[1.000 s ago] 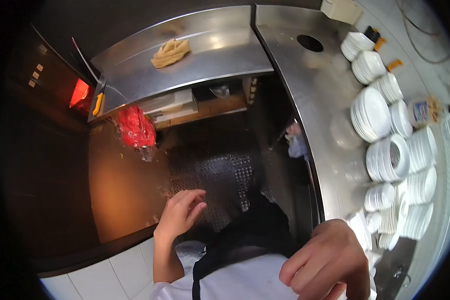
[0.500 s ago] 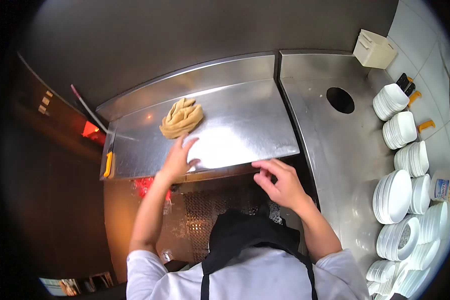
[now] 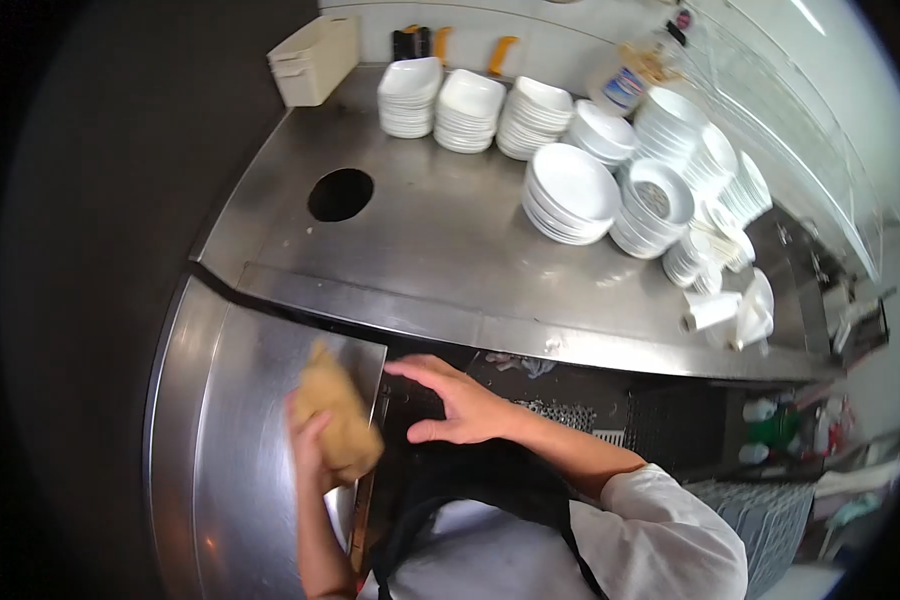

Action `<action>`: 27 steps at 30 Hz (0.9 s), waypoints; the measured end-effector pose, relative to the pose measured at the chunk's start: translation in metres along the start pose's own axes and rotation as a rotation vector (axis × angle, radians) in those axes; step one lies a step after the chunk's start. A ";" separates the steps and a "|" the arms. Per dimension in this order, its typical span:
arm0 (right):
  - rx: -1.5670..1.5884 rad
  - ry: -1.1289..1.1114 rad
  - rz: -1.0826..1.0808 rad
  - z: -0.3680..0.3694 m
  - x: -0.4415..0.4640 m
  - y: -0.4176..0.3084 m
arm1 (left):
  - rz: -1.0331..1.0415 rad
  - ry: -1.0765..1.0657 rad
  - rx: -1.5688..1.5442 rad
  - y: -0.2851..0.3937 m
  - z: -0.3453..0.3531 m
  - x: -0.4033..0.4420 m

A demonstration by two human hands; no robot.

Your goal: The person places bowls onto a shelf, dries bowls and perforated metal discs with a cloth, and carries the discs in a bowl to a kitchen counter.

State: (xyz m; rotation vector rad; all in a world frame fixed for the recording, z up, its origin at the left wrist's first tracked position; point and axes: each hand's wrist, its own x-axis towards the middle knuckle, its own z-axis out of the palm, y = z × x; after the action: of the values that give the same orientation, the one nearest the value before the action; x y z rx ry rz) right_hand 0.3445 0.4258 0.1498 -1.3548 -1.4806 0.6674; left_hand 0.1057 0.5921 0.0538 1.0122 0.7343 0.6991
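Note:
In the head view, my left hand (image 3: 310,448) grips a tan cloth (image 3: 338,415), smeared a little by motion. It is over the right end of the steel table (image 3: 245,430), close to the front edge. Whether the cloth touches the metal I cannot tell. My right hand (image 3: 460,402) holds nothing; thumb and fingers are spread apart. It hovers beside the table's corner, in front of the long steel counter (image 3: 410,240).
Stacks of white bowls (image 3: 468,112) and white plates (image 3: 570,195) line the counter's back and right. The counter has a round hole (image 3: 340,195). A cream plastic box (image 3: 315,62) stands in the corner, near orange-handled tools (image 3: 502,55). A narrow gap separates table and counter.
The view has swung right toward the counter. My left hand has taken hold of the cloth, which was lying on the steel table, and lifted or carried it toward the counter end.

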 end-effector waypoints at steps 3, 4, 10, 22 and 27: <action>-0.144 0.299 0.188 0.026 -0.015 0.007 | -0.444 -0.313 -0.414 -0.028 0.105 0.029; -0.216 0.457 0.243 0.026 -0.018 0.009 | -0.490 -0.386 -0.494 -0.028 0.142 0.023; 0.067 1.032 0.294 -0.065 -0.104 -0.002 | 0.634 -1.015 0.953 -0.016 0.269 0.047; 0.020 1.556 -0.396 -0.317 -0.048 0.025 | -0.663 -0.262 0.032 -0.076 0.505 0.234; -0.663 0.912 -0.012 -0.393 0.017 0.111 | -0.473 0.030 -0.264 -0.115 0.522 0.246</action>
State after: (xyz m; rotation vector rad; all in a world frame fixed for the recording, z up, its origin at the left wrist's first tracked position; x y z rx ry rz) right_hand 0.7478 0.3833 0.2005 -1.7887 -0.9480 -0.4903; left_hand 0.6854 0.4935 0.0759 0.5567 0.8449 0.3851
